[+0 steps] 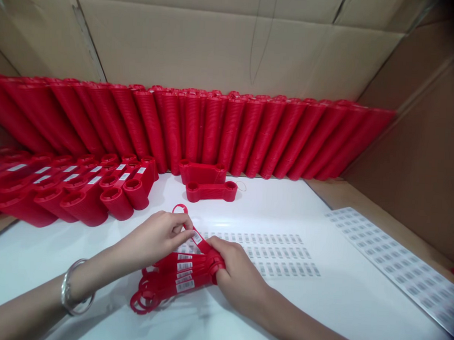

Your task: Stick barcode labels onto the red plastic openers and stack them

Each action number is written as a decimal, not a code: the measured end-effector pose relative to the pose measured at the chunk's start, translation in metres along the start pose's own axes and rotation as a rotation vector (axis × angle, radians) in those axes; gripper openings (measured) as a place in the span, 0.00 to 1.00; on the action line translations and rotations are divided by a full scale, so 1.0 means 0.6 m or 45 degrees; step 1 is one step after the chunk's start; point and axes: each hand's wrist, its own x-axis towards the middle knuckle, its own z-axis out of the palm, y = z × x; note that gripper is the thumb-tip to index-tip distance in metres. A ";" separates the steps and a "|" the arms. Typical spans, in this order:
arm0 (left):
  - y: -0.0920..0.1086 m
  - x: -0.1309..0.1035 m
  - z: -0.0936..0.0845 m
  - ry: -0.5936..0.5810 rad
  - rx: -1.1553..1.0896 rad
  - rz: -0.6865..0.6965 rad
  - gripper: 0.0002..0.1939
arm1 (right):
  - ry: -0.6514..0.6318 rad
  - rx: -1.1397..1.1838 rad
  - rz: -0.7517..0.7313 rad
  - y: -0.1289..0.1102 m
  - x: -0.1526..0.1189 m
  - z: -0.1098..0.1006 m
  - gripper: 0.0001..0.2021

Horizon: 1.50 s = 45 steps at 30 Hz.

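Observation:
My right hand is wrapped round one ringed end of a fanned bunch of flat red plastic pieces. Each piece looks like a strip with a ring at either end, and several carry white barcode labels. The uppermost strip is spread away from the others, pointing up and left. On it, the closed fingers of my left hand pinch beside its barcode label; whether they grip the label or the plastic is hidden. A silver bangle circles my left wrist.
Under my hands lies a label sheet on the white table; another label sheet is at the right. Tall red stacks line the cardboard wall. Labelled stacks stand left, and two short stacks sit mid-table.

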 end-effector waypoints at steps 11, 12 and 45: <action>-0.009 0.002 0.030 0.702 0.989 0.583 0.19 | 0.012 0.030 -0.117 0.004 -0.003 0.000 0.13; -0.013 0.004 0.029 0.771 0.975 0.573 0.20 | 0.013 0.032 -0.124 0.004 -0.003 -0.001 0.13; 0.045 -0.020 0.080 0.001 0.699 0.197 0.08 | 0.180 -0.551 -0.233 0.077 -0.018 -0.044 0.23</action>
